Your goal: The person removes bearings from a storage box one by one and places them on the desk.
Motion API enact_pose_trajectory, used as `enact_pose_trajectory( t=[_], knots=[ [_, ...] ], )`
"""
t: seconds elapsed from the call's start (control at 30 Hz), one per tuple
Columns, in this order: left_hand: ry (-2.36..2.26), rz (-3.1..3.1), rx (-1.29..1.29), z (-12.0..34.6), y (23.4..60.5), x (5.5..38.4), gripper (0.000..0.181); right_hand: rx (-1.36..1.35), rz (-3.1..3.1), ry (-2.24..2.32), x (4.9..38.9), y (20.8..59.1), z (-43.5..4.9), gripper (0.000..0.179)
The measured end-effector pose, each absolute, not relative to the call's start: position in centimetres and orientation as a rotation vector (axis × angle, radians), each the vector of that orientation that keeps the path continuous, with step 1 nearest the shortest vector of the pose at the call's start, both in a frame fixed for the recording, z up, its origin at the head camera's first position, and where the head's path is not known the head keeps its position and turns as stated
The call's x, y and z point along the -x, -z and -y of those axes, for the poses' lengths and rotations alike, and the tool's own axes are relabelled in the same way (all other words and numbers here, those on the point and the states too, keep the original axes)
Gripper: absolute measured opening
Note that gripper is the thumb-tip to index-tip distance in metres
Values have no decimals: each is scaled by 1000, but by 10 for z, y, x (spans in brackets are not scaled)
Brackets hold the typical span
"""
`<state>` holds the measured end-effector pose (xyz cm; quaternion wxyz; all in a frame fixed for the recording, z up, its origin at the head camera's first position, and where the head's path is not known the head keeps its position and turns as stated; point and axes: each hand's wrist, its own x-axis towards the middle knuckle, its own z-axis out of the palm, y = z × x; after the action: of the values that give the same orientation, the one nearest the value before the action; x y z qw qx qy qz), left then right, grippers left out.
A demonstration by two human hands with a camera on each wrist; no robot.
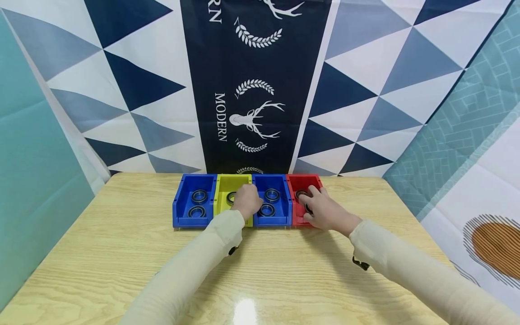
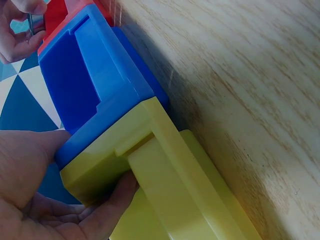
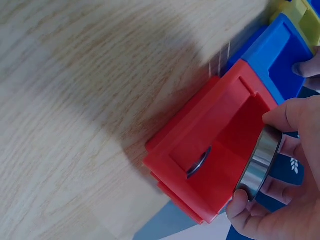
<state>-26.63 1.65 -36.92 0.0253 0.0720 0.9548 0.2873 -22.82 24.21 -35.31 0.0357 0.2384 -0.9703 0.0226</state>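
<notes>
Left hand (image 1: pixel 247 199) spans the yellow bin (image 1: pixel 231 182) and the blue bin (image 1: pixel 280 220) on its thumb side, fingers bent; can't tell if gripping. Right hand (image 1: pixel 326 212) pinches a metal ring (image 3: pixel 260 161) over the red bin (image 3: pixel 212 125); an even pinch on the ring's outer edge should stop slips.

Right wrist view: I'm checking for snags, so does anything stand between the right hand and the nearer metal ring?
Nothing visible: the right hand grips the nearer metal ring directly. The second ring lies inside the red bin, apart from the held one.
</notes>
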Motion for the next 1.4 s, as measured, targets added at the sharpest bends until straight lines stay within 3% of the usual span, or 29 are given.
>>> enact_pose_trajectory(
  t=[0.27, 1.0, 1.4],
  knots=[
    [-869, -2964, -214, -16, 368, 267, 41, -748, 2921, -84, 216, 350, -241, 37],
    [-926, -2949, -220, -15, 369, 265, 40, -842, 2911, -60, 194, 349, -242, 25],
    [-939, -2934, -194, -17, 368, 265, 35, -906, 2906, -44, 185, 356, -237, 28]
  ],
)
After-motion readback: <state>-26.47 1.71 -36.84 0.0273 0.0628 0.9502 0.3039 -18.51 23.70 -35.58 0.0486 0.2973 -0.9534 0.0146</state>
